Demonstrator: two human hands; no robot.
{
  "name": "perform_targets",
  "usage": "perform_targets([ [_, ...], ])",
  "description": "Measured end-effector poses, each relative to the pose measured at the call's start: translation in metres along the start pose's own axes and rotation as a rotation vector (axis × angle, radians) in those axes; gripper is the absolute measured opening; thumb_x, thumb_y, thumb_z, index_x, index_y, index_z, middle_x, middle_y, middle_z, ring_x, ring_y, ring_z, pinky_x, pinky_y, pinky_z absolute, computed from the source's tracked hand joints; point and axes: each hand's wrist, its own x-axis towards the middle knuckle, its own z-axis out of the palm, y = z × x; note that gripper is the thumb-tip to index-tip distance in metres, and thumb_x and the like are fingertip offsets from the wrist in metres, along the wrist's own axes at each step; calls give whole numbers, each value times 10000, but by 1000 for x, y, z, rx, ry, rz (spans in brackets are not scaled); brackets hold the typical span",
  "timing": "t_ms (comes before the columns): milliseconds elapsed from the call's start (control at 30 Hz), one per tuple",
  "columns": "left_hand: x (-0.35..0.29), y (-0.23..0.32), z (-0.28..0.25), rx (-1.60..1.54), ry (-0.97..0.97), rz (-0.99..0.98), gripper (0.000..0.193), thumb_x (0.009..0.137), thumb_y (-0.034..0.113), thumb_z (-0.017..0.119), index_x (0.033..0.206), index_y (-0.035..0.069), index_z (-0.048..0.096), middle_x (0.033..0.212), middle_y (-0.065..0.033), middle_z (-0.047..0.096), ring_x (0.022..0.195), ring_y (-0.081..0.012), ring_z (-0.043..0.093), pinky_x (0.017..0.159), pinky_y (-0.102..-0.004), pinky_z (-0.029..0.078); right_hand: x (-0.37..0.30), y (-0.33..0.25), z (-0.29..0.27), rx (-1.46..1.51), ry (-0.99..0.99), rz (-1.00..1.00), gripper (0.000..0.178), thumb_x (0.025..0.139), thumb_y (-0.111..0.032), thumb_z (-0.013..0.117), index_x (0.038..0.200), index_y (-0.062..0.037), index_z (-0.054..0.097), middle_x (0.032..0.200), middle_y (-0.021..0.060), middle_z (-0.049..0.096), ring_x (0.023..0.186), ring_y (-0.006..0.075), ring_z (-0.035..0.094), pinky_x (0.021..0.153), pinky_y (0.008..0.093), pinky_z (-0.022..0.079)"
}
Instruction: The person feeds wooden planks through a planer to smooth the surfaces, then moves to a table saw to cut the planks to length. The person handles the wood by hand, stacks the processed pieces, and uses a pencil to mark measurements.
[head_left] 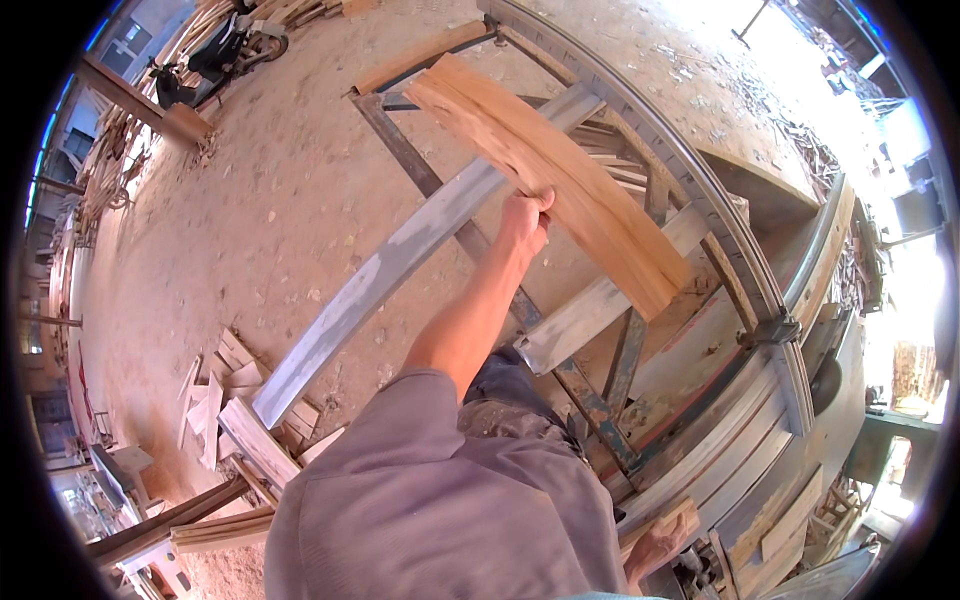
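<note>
Gripping wood plank (550, 180) by its edge w/ left hand (524, 218), plank lying across saw-bench frame (640, 130); right hand (655, 545) low, grip unclear. One-handed hold could let plank tip off.

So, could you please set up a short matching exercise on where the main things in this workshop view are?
Things:
1. wooden board
2. left hand
3. right hand
4. offcut pile

Places:
A. on the floor, lower left
B. at the saw table edge, bottom
C. gripping the board's near edge
D. across the metal frame

Pairs: 1-D, 2-C, 3-B, 4-A
</note>
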Motion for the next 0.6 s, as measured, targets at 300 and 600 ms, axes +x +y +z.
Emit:
perform_targets([
  [300,-35,13,50,12,-292,52,301,917,-41,685,1214,6,673,1157,-90,730,1116,-208,670,1016,-333,503,53,-117,-16,290,66,-193,466,852,30,682,1313,18,612,1405,205,593,1333,372,540,1128,437,408],
  [600,-123,25,142,546,-499,199,234,911,-19,694,1142,-31,668,1091,-57,727,911,-164,679,876,-316,521,102,-215,-51,782,-32,-392,533,803,17,703,1330,25,623,1426,200,592,1342,324,548,1144,424,399],
])
